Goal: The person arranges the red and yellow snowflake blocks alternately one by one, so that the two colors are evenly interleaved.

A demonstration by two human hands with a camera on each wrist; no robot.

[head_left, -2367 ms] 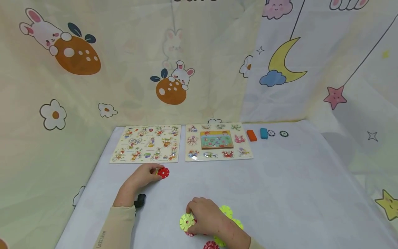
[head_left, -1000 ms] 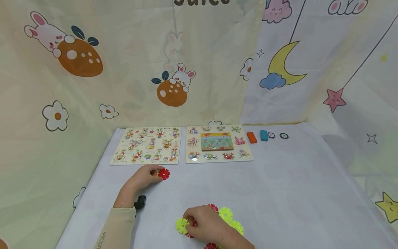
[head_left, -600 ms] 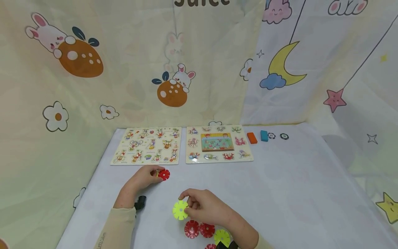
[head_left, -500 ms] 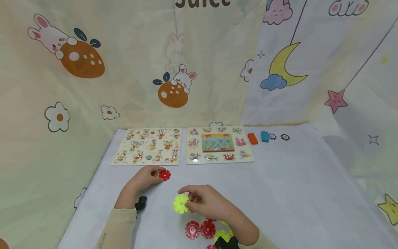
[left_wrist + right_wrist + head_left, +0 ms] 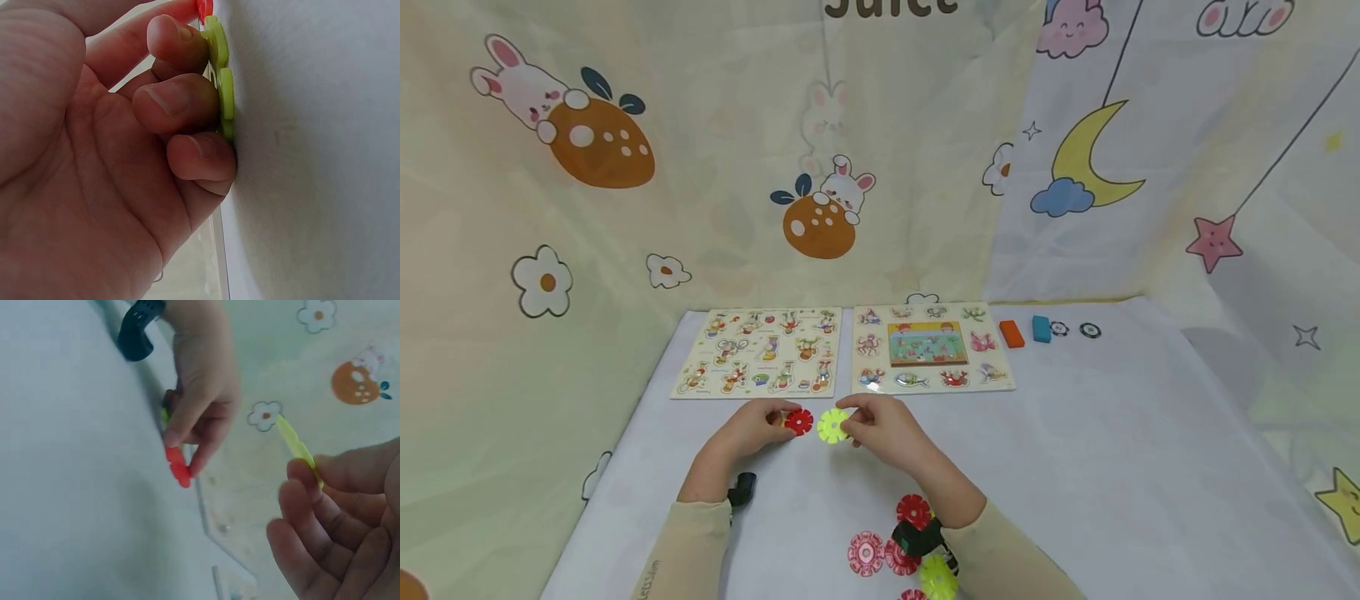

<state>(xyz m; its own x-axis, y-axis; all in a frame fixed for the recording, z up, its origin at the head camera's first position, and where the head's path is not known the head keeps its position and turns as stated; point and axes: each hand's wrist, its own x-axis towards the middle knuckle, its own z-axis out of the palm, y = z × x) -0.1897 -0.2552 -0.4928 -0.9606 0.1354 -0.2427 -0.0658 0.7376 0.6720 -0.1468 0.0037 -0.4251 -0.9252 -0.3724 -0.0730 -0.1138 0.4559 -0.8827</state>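
Your left hand (image 5: 751,429) rests on the white table (image 5: 1097,450) in front of the two puzzle boards (image 5: 758,353), fingers pinching a red gear disc (image 5: 798,421) against the cloth, and the left wrist view shows lime-green discs (image 5: 223,94) tucked under the same curled fingertips (image 5: 178,103). Your right hand (image 5: 882,427) pinches a yellow-green gear disc (image 5: 832,426) by its edge, held just beside the red one, and I can't tell if the two touch. More red and yellow-green discs (image 5: 867,553) lie loose on the table near your right forearm.
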